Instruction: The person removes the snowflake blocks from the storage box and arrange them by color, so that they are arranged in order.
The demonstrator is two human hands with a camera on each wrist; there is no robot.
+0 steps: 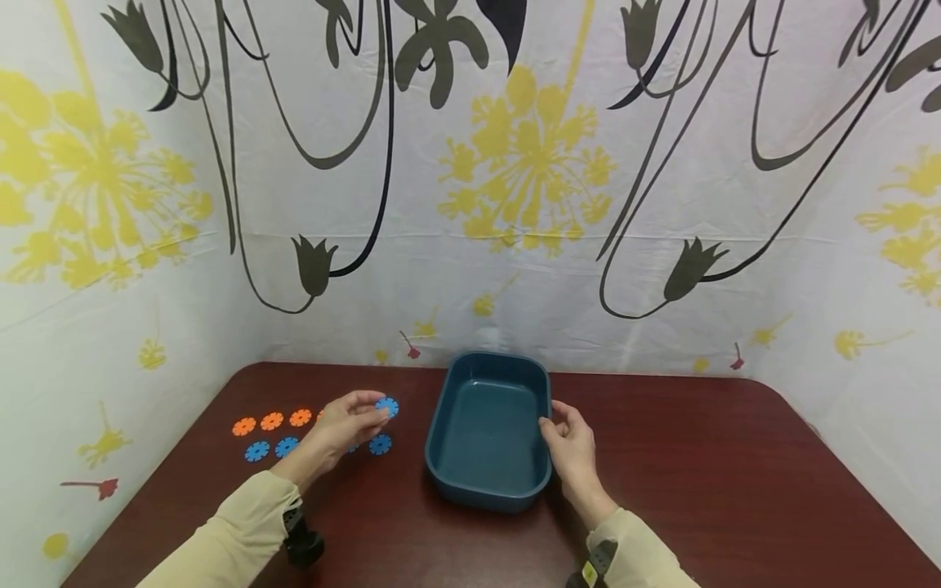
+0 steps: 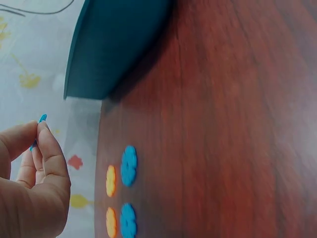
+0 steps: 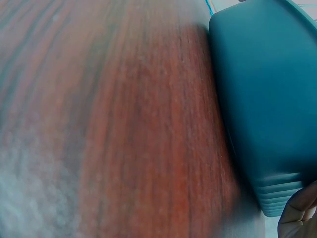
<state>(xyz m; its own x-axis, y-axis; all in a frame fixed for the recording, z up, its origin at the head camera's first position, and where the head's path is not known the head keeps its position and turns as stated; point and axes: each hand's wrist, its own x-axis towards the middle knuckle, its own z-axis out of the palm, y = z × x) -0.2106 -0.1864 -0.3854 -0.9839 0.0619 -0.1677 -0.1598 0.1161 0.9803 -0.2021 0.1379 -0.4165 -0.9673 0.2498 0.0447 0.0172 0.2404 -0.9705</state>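
My left hand (image 1: 344,429) pinches a blue notched disc (image 1: 387,407) between thumb and fingers, raised above the table left of the bin. In the left wrist view that disc (image 2: 42,118) shows edge-on at the fingertips. My right hand (image 1: 573,449) grips the right rim of a dark teal rectangular bin (image 1: 488,498), thumb on the inner side and fingers outside. The bin's visible floor holds nothing. Beneath and beside the left hand lie a row of orange discs (image 1: 272,421) and a row of blue discs (image 1: 256,452), partly hidden by that hand.
The dark red wooden table (image 1: 684,474) has rounded far corners. A patterned white cloth (image 1: 470,286) hangs close behind its far edge and along both sides. The bin stands near the table's middle, toward the back.
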